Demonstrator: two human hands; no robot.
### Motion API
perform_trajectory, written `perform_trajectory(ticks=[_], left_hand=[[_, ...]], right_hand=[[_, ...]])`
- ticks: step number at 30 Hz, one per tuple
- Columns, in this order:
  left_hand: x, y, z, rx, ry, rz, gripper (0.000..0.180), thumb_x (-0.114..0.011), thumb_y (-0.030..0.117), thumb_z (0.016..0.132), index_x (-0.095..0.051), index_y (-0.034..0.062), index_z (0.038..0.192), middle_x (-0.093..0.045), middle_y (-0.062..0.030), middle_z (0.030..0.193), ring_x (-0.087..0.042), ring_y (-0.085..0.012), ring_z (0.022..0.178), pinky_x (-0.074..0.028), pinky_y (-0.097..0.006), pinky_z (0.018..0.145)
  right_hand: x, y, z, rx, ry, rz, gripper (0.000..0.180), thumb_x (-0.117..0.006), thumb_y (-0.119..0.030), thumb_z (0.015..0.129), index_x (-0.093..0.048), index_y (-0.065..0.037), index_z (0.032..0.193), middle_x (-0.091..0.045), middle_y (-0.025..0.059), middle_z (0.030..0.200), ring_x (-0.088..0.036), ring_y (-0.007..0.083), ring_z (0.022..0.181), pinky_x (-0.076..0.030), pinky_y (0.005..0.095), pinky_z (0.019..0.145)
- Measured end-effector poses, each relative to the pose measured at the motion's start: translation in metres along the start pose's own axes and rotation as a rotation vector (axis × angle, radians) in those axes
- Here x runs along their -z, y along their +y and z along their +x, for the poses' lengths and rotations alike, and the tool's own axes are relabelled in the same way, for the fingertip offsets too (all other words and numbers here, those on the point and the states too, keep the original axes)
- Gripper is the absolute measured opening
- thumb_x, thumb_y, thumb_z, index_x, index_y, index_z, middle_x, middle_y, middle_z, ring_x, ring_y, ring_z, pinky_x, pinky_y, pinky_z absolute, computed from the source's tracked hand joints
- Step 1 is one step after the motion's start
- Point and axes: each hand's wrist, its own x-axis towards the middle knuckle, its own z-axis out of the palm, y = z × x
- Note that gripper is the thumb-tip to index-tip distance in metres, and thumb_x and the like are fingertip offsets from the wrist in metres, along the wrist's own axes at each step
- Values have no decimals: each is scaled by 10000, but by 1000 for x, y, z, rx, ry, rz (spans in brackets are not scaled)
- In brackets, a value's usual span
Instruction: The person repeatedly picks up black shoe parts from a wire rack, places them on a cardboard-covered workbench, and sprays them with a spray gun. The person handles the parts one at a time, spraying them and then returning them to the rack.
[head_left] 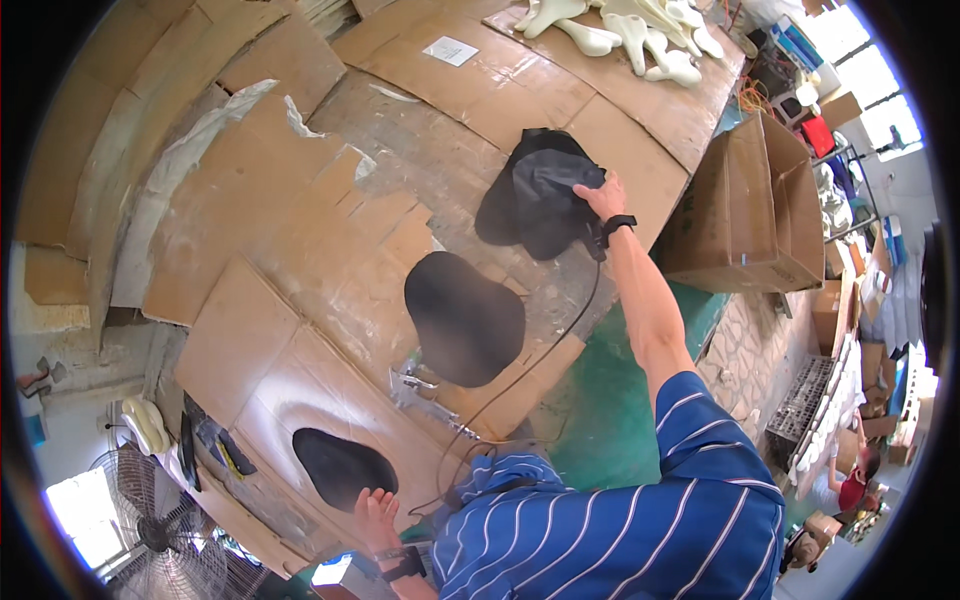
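A right hand (pixel 603 198) closes on the right edge of a stack of dark sheets (pixel 525 205), fingers curled over the rim, the top sheet creased beside the grip; how many layers are caught cannot be told. The stack lies just left of the hand, flat on cardboard (pixel 270 200). The left hand (pixel 377 520), loosely open and holding nothing, rests its fingertips at the near edge of a lone black sheet (pixel 345 468); whether they touch it is unclear. Between the hands lies another black sheet (pixel 465 325), a spray gun (pixel 412 388) just beside its lower left edge. A dark hose (pixel 540 350) curves past. Right of the stack stands an open carton (pixel 740 210); white pieces (pixel 640 40) sit beyond.
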Motion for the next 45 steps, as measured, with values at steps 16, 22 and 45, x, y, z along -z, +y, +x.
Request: perform_trajectory(ticks=[16,22,45], left_hand=[[27,-19,-12,81,109,44,385,-585,202,1015,-508,15,1343,-657,-165,1140,-689,-289,992,-616,-428,801],[0,-5,15,70,25,57,366,-588,189,1015,-523,19,1332,-671,-151,1115,-698,-272,956,-612,-402,789],[-17,28,12,-83,-30,35,361,-599,166,1009,-539,5,1326,-664,-153,1132,-693,-256,967,-613,-385,811]], right_hand=[[-2,-32,16,-425,-729,377,846,-951,-333,569,-635,110,1217,-679,219,1210,-676,294,1096,-541,384,921],[-21,12,34,-344,-500,245,721,-925,-244,574,-660,144,1120,-707,237,1108,-699,312,1018,-554,375,876],[84,-219,-106,-324,-390,1686,398,-775,-158,824,-647,32,1149,-717,124,1027,-716,238,869,-595,370,777]])
